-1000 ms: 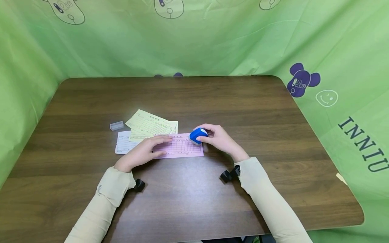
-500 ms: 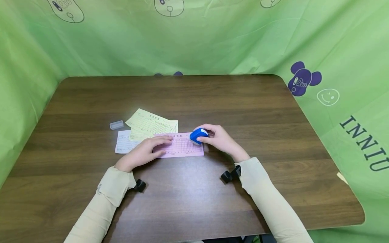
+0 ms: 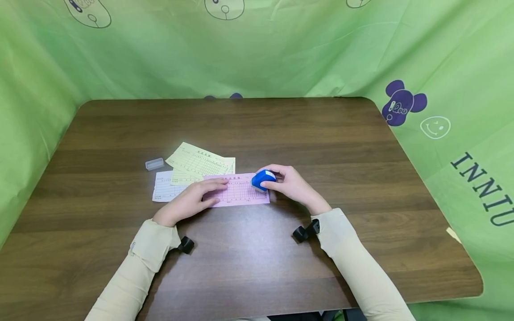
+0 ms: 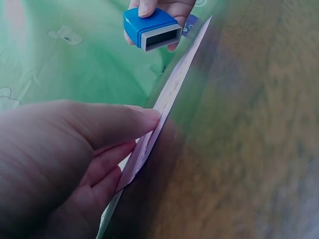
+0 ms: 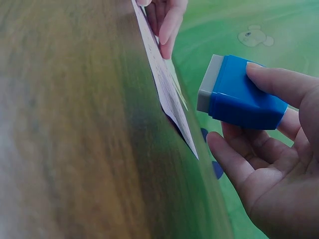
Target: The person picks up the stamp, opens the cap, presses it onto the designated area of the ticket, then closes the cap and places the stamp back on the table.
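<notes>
Right hand (image 3: pixel 294 183), fingers clamped on blue stamp (image 3: pixel 263 180), hovers above pink slip (image 3: pixel 241 191); left hand (image 3: pixel 189 199), fingers apart, should keep it flat.

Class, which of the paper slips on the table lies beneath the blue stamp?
The pink slip: the right hand holds the blue stamp above its right end. The yellow-green slips and the whitish slip lie farther left.

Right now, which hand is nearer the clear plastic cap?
Left: the left hand touches the pink slip, right of the cap and closer to the person; the right hand holds the blue stamp, much farther right.
</notes>
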A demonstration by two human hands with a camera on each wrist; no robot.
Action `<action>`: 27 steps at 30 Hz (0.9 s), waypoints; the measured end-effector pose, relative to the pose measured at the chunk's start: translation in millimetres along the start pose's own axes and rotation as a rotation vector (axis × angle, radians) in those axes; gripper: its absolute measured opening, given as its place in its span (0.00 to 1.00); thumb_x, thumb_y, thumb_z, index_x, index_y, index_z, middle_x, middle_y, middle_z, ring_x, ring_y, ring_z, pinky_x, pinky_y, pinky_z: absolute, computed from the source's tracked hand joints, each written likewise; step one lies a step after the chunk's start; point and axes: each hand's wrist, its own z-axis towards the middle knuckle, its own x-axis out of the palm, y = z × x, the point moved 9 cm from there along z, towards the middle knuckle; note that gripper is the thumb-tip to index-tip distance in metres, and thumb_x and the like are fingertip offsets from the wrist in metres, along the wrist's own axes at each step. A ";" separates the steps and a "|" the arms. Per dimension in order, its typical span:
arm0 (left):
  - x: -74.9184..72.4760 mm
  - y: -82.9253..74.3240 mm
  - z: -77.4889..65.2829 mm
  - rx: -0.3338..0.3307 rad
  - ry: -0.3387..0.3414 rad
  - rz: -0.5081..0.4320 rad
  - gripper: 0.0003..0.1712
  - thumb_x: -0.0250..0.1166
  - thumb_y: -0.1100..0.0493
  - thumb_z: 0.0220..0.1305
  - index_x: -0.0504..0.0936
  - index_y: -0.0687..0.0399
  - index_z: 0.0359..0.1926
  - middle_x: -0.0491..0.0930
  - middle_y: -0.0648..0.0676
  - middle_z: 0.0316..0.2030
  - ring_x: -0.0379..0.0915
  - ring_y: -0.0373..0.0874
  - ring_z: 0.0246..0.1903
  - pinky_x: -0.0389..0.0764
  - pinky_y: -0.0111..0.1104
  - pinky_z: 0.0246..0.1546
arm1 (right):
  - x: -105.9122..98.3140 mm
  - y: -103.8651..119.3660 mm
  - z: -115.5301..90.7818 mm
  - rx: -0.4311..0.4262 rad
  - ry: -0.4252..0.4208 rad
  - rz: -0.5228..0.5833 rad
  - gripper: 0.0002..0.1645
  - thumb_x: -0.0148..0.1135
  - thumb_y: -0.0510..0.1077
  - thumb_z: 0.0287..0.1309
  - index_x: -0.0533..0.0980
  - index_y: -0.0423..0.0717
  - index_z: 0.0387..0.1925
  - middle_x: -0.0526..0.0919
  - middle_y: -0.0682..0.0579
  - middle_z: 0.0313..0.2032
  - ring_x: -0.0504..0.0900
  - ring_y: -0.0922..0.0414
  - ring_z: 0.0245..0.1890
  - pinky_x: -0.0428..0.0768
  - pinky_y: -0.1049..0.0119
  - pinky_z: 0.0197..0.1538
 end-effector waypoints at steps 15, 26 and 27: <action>1.3 2.2 0.1 -0.014 -0.002 -0.009 0.20 0.63 0.64 0.65 0.78 0.60 0.58 0.71 0.56 0.66 0.62 0.52 0.69 0.66 0.46 0.67 | 2.0 -1.0 -6.2 0.015 0.008 -0.015 0.22 0.67 0.39 0.58 0.77 0.39 0.54 0.81 0.39 0.51 0.82 0.50 0.48 0.80 0.56 0.57; 0.5 3.4 -0.2 -0.039 0.001 -0.028 0.20 0.63 0.64 0.64 0.79 0.60 0.58 0.71 0.56 0.66 0.62 0.53 0.69 0.66 0.47 0.67 | 4.8 3.3 -6.5 -0.015 0.031 -0.023 0.19 0.69 0.38 0.55 0.77 0.40 0.49 0.81 0.40 0.48 0.82 0.50 0.47 0.81 0.56 0.56; 0.4 3.1 0.0 -0.042 0.003 -0.030 0.20 0.63 0.64 0.64 0.79 0.60 0.58 0.71 0.56 0.66 0.62 0.53 0.69 0.65 0.47 0.68 | 4.8 3.7 -6.6 -0.020 0.032 -0.029 0.19 0.69 0.38 0.55 0.77 0.41 0.48 0.81 0.41 0.48 0.82 0.51 0.47 0.81 0.56 0.56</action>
